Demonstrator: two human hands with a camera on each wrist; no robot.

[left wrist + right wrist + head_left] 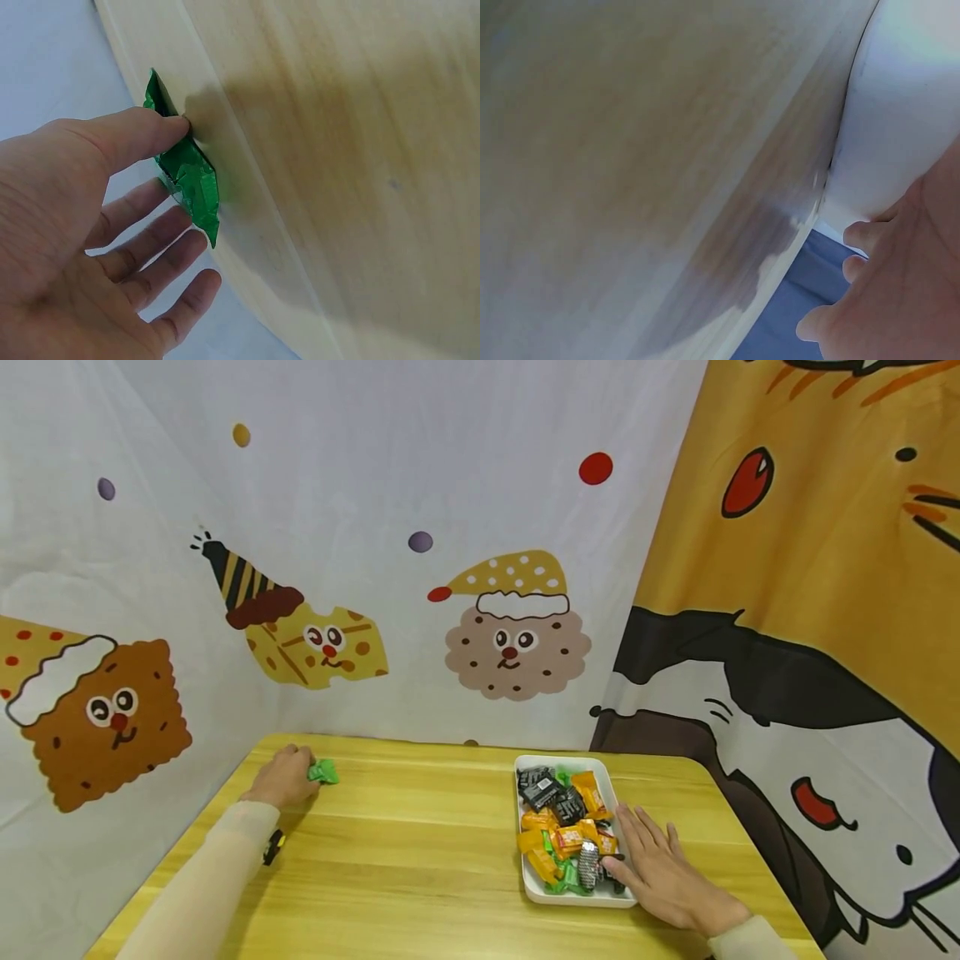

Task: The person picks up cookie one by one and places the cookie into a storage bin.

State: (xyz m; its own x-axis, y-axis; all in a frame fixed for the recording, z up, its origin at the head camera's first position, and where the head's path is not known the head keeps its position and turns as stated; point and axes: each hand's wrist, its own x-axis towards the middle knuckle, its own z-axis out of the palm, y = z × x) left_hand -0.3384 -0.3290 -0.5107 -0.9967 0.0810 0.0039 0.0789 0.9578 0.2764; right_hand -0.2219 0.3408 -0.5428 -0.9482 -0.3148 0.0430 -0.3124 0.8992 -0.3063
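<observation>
Near the table's far left corner, my left hand (283,777) pinches a green foil-wrapped candy (323,771) between thumb and fingers. The left wrist view shows the thumb lying across the green wrapper (191,176), with the other fingers spread below it. On the right side of the table, my right hand (667,872) lies against the right edge of a white tray (581,900), fingers straight and thumb over the rim. Inside the tray are several wrapped candies in orange, black, green and silver. The right wrist view catches only part of this hand (907,277) beside the tray's white wall (892,105).
The light wooden table (420,835) stretches between the two hands. Behind it hangs a white cloth (390,460) printed with cartoon snacks. At the right is a cloth with large cartoon animals (825,568).
</observation>
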